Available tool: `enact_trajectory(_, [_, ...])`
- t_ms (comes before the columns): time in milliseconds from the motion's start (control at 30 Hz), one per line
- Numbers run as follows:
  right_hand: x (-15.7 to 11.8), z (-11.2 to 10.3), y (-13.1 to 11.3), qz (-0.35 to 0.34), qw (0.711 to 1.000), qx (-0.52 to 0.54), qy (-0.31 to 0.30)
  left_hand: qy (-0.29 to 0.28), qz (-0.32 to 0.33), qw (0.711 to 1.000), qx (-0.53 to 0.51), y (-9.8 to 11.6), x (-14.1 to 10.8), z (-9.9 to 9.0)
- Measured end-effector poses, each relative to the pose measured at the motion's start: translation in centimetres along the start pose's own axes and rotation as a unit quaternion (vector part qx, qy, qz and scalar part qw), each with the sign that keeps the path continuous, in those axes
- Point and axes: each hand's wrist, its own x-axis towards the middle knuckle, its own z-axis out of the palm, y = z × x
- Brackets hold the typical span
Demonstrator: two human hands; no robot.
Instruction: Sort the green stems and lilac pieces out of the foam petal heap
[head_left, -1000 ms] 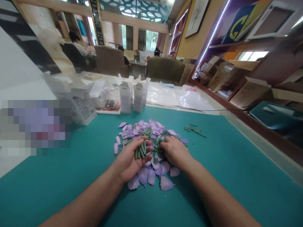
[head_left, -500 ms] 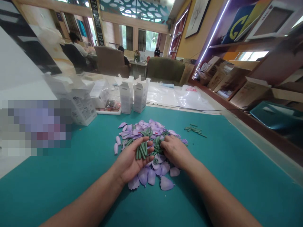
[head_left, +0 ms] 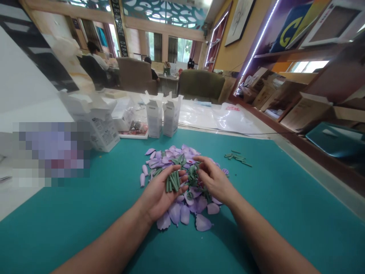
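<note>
A bundle of short green sticks (head_left: 172, 181) lies across the palm and fingers of my left hand (head_left: 161, 190), which is cupped palm up over the near left of a heap. My right hand (head_left: 215, 179) hovers over the heap's right side, thumb and forefinger apart, with nothing visible between them. Beneath it are dark green leafy pieces (head_left: 193, 176). Lilac petal-shaped pieces (head_left: 184, 214) make up most of the heap, partly hidden by both hands. Two lilac bud-shaped pieces (head_left: 142, 180) lie at its left edge.
More green sticks (head_left: 238, 157) lie scattered to the right on the green mat (head_left: 108, 201). White boxes (head_left: 170, 116) stand open along the mat's back edge, beside a larger white carton (head_left: 102, 129). Clear plastic (head_left: 232, 118) lies behind. Several people sit in the background.
My right hand has lifted slightly from the leafy pieces, and its fingers have spread from a pinch. The left hand still cradles the green sticks. The whole view has shifted slightly.
</note>
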Motion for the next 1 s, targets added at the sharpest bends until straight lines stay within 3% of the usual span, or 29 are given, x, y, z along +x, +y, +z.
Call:
enact_trajectory(133, [-0.3,2.3,-0.8,0.13,0.962,0.236,-0.044,-0.003,0.005,1.0,-0.019,-0.1,0.0,0.1])
enact_trajectory(300, [-0.3,4.7,0.2,0.176,0.948,0.264,-0.019,0.018,0.009,0.998,-0.06,-0.4,0.0,0.3])
enact_trajectory(500, [-0.9,6.4,-0.4,0.086,0.988,0.127,-0.009,0.049,0.018,0.997,-0.055,-1.0,-0.4,0.8])
enact_trajectory(633, [-1.6,7.5,-1.5,0.023,0.998,0.049,0.02,0.076,0.023,0.996,-0.045,-1.1,-1.2,1.3])
enact_trajectory(1000, [-1.4,8.6,-0.9,-0.039,0.995,0.045,0.08,0.057,0.087,0.994,-0.046,-2.0,-1.5,1.7])
